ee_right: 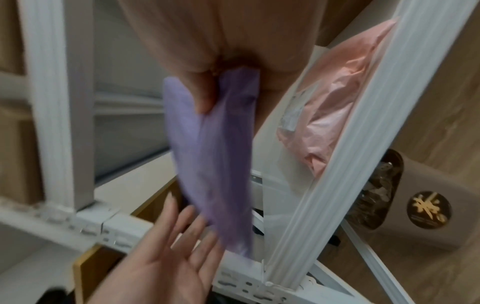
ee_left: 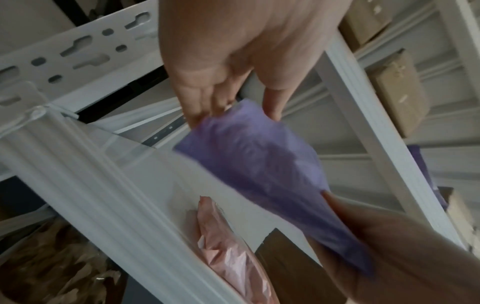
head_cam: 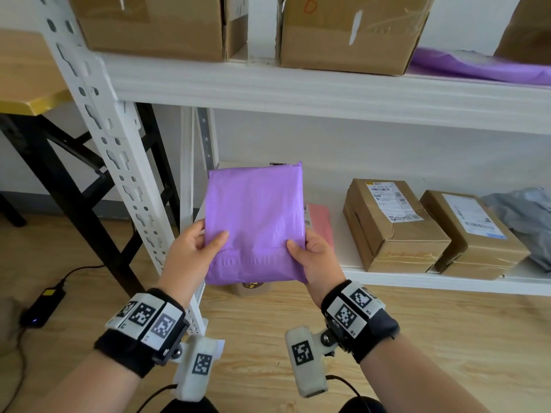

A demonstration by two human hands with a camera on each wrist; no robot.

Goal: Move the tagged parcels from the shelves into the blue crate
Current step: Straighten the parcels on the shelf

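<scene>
A purple plastic parcel (head_cam: 256, 222) is held upright in the air in front of the lower white shelf (head_cam: 417, 278). My left hand (head_cam: 205, 242) pinches its lower left edge, thumb on the front and fingers behind. My right hand (head_cam: 301, 248) grips the lower right edge the same way. The side facing me shows no label. In the left wrist view the left hand (ee_left: 233, 98) holds a corner of the parcel (ee_left: 259, 164). In the right wrist view the right hand's thumb (ee_right: 205, 96) presses into the parcel (ee_right: 213, 154). The blue crate is not in view.
A pink parcel (head_cam: 320, 225) lies on the lower shelf behind the purple one. Two labelled cardboard boxes (head_cam: 390, 222) and a grey bag (head_cam: 530, 219) lie further right. Big boxes (head_cam: 351, 31) and a purple mailer (head_cam: 477, 67) sit above. The shelf upright (head_cam: 119, 162) stands left; a brown bin (ee_right: 420, 205) below.
</scene>
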